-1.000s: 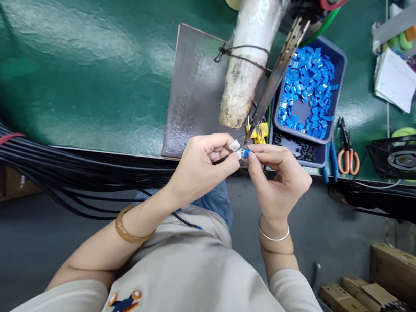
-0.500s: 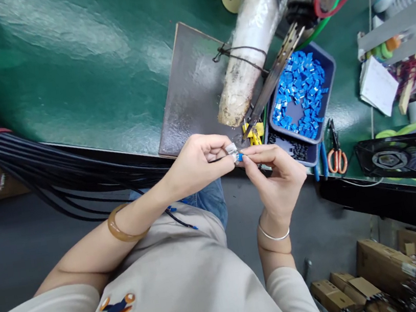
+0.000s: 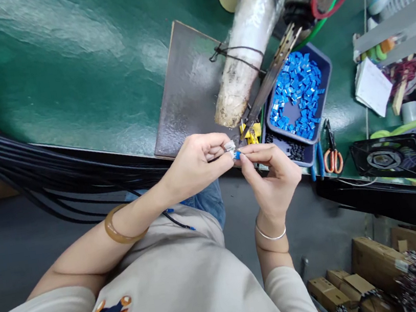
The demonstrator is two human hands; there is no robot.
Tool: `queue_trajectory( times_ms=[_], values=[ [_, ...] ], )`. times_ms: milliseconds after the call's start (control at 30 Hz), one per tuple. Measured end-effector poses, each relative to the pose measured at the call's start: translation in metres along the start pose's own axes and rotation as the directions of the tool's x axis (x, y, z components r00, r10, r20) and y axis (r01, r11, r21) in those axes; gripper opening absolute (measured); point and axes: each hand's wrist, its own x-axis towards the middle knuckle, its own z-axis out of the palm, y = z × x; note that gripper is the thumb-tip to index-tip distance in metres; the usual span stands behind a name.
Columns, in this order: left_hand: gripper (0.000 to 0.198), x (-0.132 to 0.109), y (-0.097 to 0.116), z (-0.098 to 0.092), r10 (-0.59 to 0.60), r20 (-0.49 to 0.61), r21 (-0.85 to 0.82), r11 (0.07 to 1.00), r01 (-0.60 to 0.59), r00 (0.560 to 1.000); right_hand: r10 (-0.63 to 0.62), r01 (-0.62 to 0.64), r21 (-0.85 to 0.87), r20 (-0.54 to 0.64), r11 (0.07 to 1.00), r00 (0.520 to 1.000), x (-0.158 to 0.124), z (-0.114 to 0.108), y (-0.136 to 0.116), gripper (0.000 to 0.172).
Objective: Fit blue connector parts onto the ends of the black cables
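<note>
My left hand (image 3: 203, 164) is closed, pinching the end of a black cable whose small wires fan out past the thumb. White stuff, perhaps a wrap or shielding, shows at the fingertips. A small blue connector (image 3: 237, 155) meets the wire ends, pinched between thumb and forefinger of my right hand (image 3: 272, 173). Whether the wires sit inside it is too small to tell. Both hands are over the bench's front edge. Just beyond them is a yellow tool (image 3: 253, 133). A blue-tipped cable end (image 3: 185, 226) lies against my shirt.
A grey bin (image 3: 325, 64) of blue connectors overlaps another holding small black parts. Orange-handled pliers (image 3: 333, 160) and a black fan (image 3: 386, 159) lie to the right. A wrapped duct nozzle (image 3: 241, 63) juts over a dark board (image 3: 186, 86). Black cables (image 3: 58, 169) hang along the left edge.
The view has shifted slightly, so the bench and arms appear a little further left. Both hands keep their pinch at the blue connector, with only slight finger movement.
</note>
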Motion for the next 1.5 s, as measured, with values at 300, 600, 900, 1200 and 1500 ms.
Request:
queue_trajectory(
  times_ms=[300, 600, 900, 1200, 1500],
  values=[
    [0.012, -0.001, -0.003, 0.004, 0.081, -0.083, 0.124, 0.990, -0.070, 0.993, -0.023, 0.023, -0.025, -0.022, 0.999, 0.999, 0.004, 0.002, 0.001, 0.015],
    [0.013, 0.004, -0.003, 0.006, 0.135, -0.148, 0.159, 0.981, -0.111, 0.980, -0.087, 0.085, -0.112, -0.011, 0.990, 0.996, 0.010, 0.001, 0.000, 0.015],
    [0.013, 0.002, -0.003, 0.005, 0.124, -0.136, 0.147, 0.984, -0.104, 0.983, -0.116, 0.113, -0.115, -0.025, 0.987, 0.993, 0.010, 0.000, -0.002, 0.017],
    [0.011, 0.001, 0.000, 0.003, 0.003, -0.091, 0.037, 0.999, 0.001, 0.996, -0.149, 0.148, -0.181, 0.010, 0.972, 0.989, 0.004, -0.001, 0.001, 0.018],
    [0.017, 0.001, 0.005, 0.003, -0.092, -0.008, -0.080, 0.993, 0.091, 0.996, -0.047, 0.031, -0.130, -0.123, 0.991, 0.991, -0.003, 0.003, -0.002, 0.011]
  ],
)
